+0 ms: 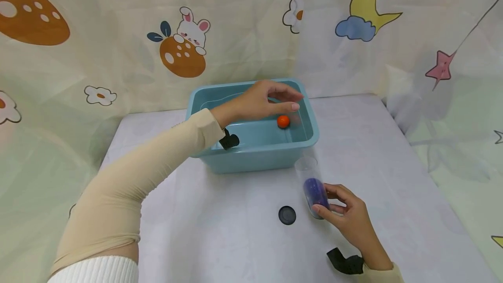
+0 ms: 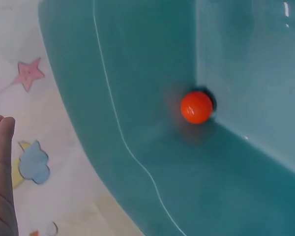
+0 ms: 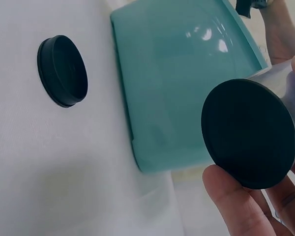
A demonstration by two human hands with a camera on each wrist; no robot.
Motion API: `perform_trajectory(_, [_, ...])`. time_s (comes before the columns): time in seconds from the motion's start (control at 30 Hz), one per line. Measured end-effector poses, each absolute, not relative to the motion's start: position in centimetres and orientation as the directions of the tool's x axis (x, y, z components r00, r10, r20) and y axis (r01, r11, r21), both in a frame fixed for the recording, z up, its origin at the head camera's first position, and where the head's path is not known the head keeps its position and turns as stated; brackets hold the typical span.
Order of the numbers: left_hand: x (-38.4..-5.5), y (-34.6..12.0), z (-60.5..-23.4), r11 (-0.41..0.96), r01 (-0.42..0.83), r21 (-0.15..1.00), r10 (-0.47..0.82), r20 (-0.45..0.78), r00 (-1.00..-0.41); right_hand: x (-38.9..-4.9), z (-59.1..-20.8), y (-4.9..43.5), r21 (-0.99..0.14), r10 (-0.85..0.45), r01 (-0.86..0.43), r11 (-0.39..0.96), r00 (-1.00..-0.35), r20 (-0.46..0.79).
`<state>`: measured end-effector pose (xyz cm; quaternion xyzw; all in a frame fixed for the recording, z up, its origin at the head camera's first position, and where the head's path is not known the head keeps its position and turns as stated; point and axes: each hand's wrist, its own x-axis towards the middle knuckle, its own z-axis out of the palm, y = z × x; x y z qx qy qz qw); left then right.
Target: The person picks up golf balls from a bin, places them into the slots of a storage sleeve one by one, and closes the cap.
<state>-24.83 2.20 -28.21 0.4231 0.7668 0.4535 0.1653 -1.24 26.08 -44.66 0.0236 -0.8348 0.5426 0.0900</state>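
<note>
My right hand (image 1: 346, 213) grips a clear tube (image 1: 307, 168) with a blue-purple filling or object (image 1: 315, 192) in its lower part. The tube leans, its open-looking top toward the basin. Its black base (image 3: 248, 133) faces the camera in the right wrist view, with fingers around the side. Over the light blue plastic basin (image 1: 251, 161), my left hand (image 1: 264, 99) hangs with loosely extended fingers and nothing in them. Below it, a small orange ball (image 1: 283, 121) lies on the basin floor, near a corner in the left wrist view. A black round cap (image 1: 287, 215) lies left of the tube.
The basin stands at the back of a table (image 1: 235, 222) covered in white cloth. Behind and beside it hang patterned fabric walls (image 1: 243, 21). Black camera straps (image 1: 346, 262) show at both wrists.
</note>
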Motion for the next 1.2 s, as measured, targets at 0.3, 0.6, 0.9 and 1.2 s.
perform_trajectory(0.3, [-27.6, 2.5, -29.0, 0.294, 0.505, 0.812, 0.763, 0.119, -0.635, -1.3, -45.0, 26.5, -0.908, 0.078, -0.131, 0.397, -0.981, 0.175])
perform_trajectory(0.6, [-30.0, 3.2, -31.1, 0.285, 0.455, 0.844, 0.751, 0.098, -0.653, -1.2, -45.5, 27.1, -0.906, 0.09, -0.127, 0.404, -0.98, 0.177])
perform_trajectory(0.9, [-31.6, 4.4, -32.7, 0.329, 0.44, 0.836, 0.752, 0.05, -0.658, -1.3, -45.6, 27.3, -0.917, 0.098, -0.135, 0.376, -0.978, 0.185])
perform_trajectory(1.2, [-33.2, 4.2, -35.1, 0.383, 0.348, 0.856, 0.709, -0.031, -0.705, -1.6, -45.8, 27.4, -0.928, 0.101, -0.145, 0.343, -0.976, 0.19])
